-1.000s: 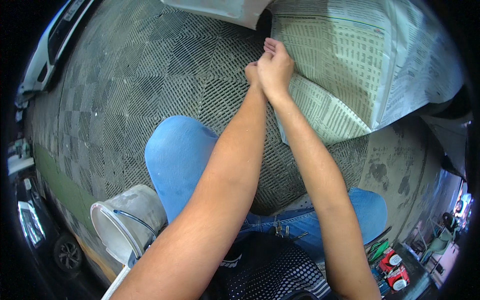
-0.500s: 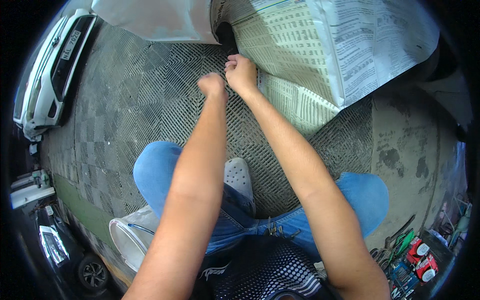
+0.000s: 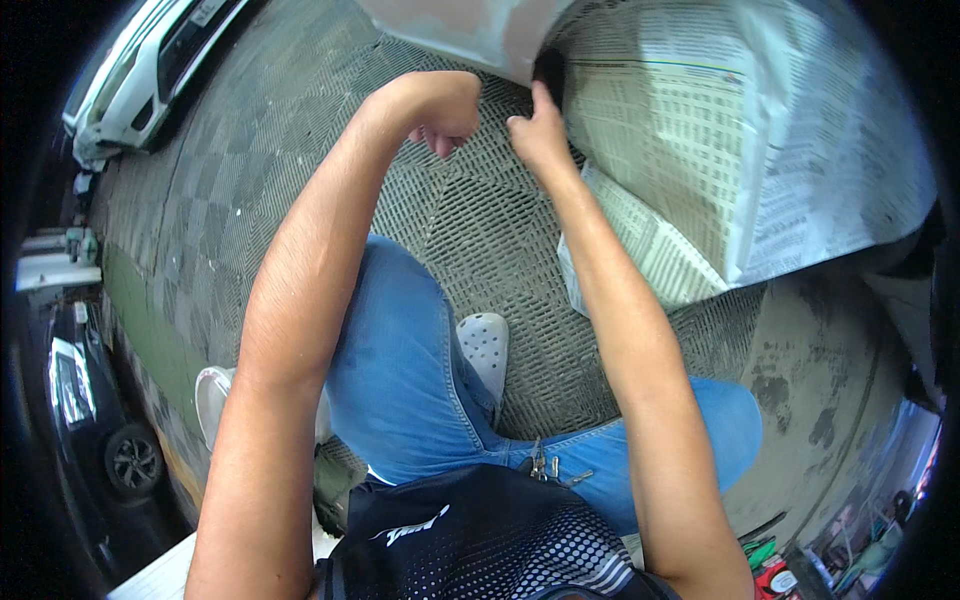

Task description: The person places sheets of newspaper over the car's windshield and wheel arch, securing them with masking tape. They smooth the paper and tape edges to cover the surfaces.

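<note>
Newspaper sheets (image 3: 660,150) cover a large rounded form at the upper right, creased and folded outward along the lower side. Beside them is the lower edge of a pale grey and pinkish vehicle body panel (image 3: 470,30), with a dark gap between the two. My right hand (image 3: 542,138) reaches up to this gap, index finger stretched out at the panel edge and thumb apart. Bent at the wrist, my left hand (image 3: 447,112) is just below the panel edge, its fingers curled. Whatever it may hold is hidden.
Ridged grey floor tiles (image 3: 470,230) lie below my hands. A white bucket (image 3: 212,400) stands by my left leg. At the left are a white car (image 3: 150,80) and a dark car (image 3: 90,430). Tools and bright items (image 3: 775,575) lie at the lower right.
My hands have moved apart: the left rose and bent at the wrist, the right extended its index finger toward the panel edge. The view has shifted, placing the panel and newspaper farther right.
</note>
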Demonstrator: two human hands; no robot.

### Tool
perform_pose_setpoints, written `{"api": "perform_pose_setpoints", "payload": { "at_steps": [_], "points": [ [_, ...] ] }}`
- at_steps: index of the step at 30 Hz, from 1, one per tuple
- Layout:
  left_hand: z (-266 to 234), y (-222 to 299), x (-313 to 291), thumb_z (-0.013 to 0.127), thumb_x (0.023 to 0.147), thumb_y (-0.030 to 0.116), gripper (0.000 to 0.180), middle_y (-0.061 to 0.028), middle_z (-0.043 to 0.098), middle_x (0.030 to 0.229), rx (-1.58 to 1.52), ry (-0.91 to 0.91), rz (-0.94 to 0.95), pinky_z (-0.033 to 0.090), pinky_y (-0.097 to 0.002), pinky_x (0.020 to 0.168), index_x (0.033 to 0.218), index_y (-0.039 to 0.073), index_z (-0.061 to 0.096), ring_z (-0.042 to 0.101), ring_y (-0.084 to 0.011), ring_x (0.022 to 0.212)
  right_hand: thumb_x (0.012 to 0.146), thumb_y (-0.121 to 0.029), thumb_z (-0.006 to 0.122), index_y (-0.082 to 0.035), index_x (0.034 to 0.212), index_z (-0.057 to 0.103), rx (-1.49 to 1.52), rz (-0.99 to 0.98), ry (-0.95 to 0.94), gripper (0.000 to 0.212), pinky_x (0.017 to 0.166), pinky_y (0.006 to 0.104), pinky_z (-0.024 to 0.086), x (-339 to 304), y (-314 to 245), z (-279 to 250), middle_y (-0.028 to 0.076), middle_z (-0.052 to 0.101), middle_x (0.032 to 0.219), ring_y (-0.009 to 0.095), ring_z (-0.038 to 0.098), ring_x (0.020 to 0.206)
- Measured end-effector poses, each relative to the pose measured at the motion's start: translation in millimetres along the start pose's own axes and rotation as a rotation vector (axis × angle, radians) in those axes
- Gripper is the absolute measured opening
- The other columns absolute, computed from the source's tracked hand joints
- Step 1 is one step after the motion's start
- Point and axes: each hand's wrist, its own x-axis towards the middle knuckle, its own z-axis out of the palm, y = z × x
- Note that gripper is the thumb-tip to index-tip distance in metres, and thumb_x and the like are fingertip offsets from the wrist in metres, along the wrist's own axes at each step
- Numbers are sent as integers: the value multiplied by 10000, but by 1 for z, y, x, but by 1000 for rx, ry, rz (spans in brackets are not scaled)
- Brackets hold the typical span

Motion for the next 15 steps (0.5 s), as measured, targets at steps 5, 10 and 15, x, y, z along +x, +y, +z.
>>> {"api": "perform_pose_setpoints", "payload": {
  "at_steps": [5,10,15],
  "points": [
    [-5,-23,4,558,820,45,250,-168,789,865,-110,81,-16,631,-436,690,906,-36,779,775,-264,803,927,-26,588,58,1589,326,115,73,-83,717,1227,387,313,7,12,-1,275,414,1608,333,391,1514],
    [-7,-42,20,535,841,56,273,-163,789,868,-218,139,4,612,-449,653,907,-15,790,765,-274,772,980,-58,603,86,1570,341,145,368,-216,662,1100,349,454,-22,60,-1,269,446,1584,296,523,1392],
    [-15,-58,28,615,835,36,194,-229,759,915,-335,178,88,586,-445,772,902,9,796,756,-333,874,1002,-75,595,105,1525,407,-41,361,-134,584,1021,335,510,-27,91,-3,259,565,1480,269,599,1316]
  ]
}}
